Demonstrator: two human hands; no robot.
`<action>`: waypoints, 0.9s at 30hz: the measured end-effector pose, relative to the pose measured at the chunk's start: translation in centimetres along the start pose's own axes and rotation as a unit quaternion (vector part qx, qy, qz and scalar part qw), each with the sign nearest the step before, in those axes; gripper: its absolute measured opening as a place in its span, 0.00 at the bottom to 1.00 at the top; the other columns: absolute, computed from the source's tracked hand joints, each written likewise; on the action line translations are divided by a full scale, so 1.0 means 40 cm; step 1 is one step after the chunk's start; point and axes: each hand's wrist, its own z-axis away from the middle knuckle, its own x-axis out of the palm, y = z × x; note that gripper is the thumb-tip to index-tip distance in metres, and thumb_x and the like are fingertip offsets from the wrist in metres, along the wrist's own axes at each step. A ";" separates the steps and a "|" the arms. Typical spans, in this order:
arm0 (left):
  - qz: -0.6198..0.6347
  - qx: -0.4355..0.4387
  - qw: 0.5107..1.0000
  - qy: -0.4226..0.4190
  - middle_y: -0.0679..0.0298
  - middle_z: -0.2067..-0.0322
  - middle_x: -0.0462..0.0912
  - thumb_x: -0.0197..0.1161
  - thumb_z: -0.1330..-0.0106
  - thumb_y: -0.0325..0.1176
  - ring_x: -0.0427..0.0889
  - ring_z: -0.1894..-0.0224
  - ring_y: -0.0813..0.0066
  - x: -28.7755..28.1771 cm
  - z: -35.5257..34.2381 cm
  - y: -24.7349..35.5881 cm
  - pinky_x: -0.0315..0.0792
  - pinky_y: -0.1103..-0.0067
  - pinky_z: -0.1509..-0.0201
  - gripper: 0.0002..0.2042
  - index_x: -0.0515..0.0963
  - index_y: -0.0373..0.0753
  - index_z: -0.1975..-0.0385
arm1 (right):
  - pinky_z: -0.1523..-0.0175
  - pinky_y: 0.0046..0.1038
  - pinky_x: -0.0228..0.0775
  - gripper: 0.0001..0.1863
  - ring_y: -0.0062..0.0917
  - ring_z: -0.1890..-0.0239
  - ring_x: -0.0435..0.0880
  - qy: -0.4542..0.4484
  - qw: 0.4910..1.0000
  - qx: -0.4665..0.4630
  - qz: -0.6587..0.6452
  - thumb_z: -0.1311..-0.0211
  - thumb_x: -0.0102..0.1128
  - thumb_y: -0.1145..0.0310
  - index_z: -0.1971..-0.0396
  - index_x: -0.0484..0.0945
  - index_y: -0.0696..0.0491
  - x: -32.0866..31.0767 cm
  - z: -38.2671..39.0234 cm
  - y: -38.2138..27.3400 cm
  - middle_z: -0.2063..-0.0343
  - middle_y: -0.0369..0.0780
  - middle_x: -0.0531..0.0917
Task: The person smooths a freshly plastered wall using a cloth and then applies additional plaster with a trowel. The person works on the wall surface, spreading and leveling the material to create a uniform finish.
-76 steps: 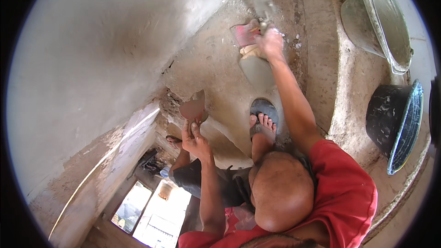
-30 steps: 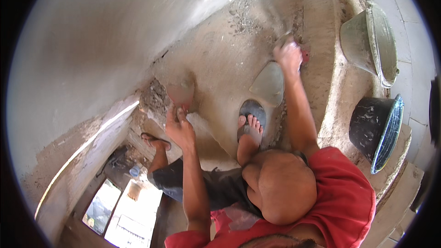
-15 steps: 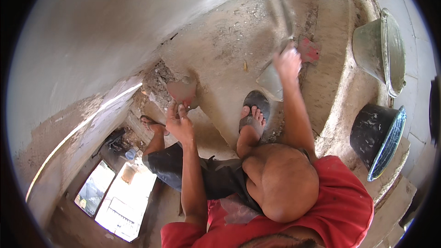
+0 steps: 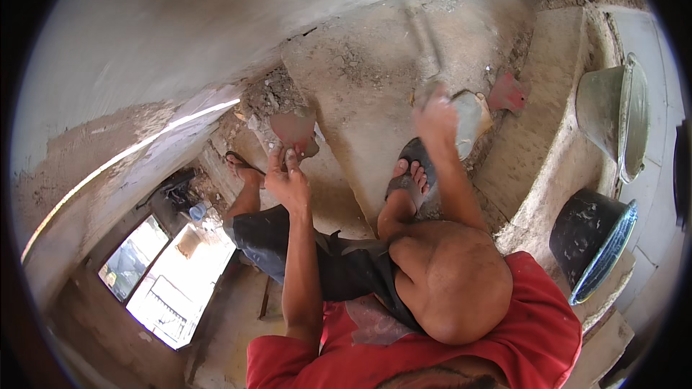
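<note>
Right hand (image 4: pixel 437 121), blurred but seemingly closed round a trowel-like tool (image 4: pixel 430 39) stretching toward twelve o'clock, is nearer the pale grey flat piece (image 4: pixel 467 118) at its three o'clock than is the left hand (image 4: pixel 288 181), pinching a reddish flat plate (image 4: pixel 293 128) at its twelve.

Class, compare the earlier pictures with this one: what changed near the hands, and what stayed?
Since the first picture, the red scrap and grey piece have shifted right relative to the right foot. The right hand has come back nearer that foot; blur hides its grip. The left hand stays closed on the reddish-brown flat piece.
</note>
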 end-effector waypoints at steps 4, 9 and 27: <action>-0.031 -0.012 0.999 0.006 0.50 0.54 0.89 0.57 0.26 0.19 0.89 0.56 0.71 -0.025 0.004 0.012 0.84 0.75 0.48 0.15 0.78 0.20 0.43 | 0.51 0.54 0.80 0.22 0.55 0.55 0.88 0.006 0.997 0.069 0.019 0.29 0.59 0.59 0.48 0.72 0.62 0.018 -0.034 -0.009 0.59 0.61 0.86; -0.021 -0.009 0.999 0.032 0.49 0.52 0.88 0.57 0.25 0.19 0.89 0.53 0.68 -0.040 0.002 0.014 0.84 0.75 0.46 0.16 0.76 0.20 0.41 | 0.50 0.54 0.81 0.25 0.55 0.57 0.88 -0.194 0.960 -0.167 0.116 0.26 0.55 0.56 0.42 0.70 0.62 0.169 0.205 -0.087 0.60 0.58 0.87; -0.013 0.010 0.999 0.047 0.49 0.52 0.87 0.56 0.25 0.19 0.89 0.53 0.69 -0.066 0.006 0.004 0.84 0.74 0.47 0.15 0.76 0.20 0.41 | 0.50 0.46 0.83 0.26 0.50 0.58 0.89 -0.169 0.947 -0.270 0.039 0.34 0.65 0.59 0.47 0.71 0.64 0.154 0.167 -0.228 0.65 0.54 0.87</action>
